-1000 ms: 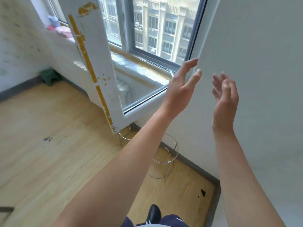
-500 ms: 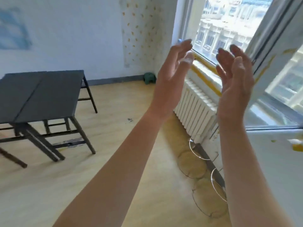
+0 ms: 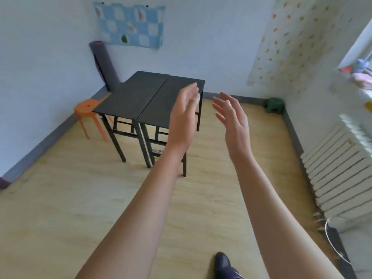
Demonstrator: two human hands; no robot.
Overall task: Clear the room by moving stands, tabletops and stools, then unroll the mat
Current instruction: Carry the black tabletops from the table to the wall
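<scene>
Two black tabletops lie side by side on black stands: the left tabletop (image 3: 130, 97) and the right tabletop (image 3: 171, 101), in the middle of the room. An orange stool (image 3: 88, 109) stands to their left by the wall. A rolled grey mat (image 3: 104, 65) leans upright in the far left corner. A small green stool (image 3: 275, 105) sits in the far right corner. My left hand (image 3: 185, 119) and my right hand (image 3: 231, 119) are raised in the air with straight, spread fingers, palms facing each other, holding nothing, short of the tables.
A white radiator (image 3: 340, 174) lines the right wall under the window sill (image 3: 362, 85), with wire rings (image 3: 334, 244) on the floor beside it. A blue checked cloth (image 3: 130, 25) hangs on the far wall. My dark shoe (image 3: 221, 262) shows at the bottom.
My view has swung left from the window and white panel to the room with the tables. Both hands stay raised with nothing in them and have come lower in the view.
</scene>
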